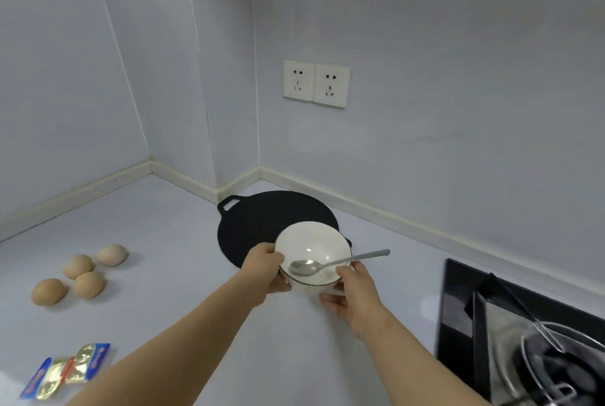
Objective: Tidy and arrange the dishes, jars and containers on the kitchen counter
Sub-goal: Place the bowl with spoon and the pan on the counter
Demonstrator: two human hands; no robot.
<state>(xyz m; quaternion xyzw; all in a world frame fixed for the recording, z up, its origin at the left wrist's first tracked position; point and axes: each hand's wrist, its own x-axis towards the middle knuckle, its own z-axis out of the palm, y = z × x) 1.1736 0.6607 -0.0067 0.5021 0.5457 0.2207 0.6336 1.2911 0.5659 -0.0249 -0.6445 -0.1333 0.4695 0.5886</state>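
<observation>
The left hand [265, 269] and the right hand [355, 297] hold the bowl [307, 240] from both sides, just below the middle of the frame. On each hand the thumb lies at the rim and the fingers curl under the wall. I think two hands are used because a spoon [330, 264] lies loose inside, and a grip on both sides keeps the bowl steady. The handle of the spoon sticks out over the rim to the right, above the right thumb. The bowl is a little tilted toward the camera, so the spoon could slide. It covers the near edge of the black pan [258, 222]; I cannot tell if it rests on something or is in the air.

The pan lies flat on the counter [170, 235], near the corner of the wall. Four eggs [88, 284] lie together at the left, well apart from the bowl. Some packets [65, 369] are in the lower left. A stove [458, 301] fills the lower right. Two sockets [316, 84] are on the wall above.
</observation>
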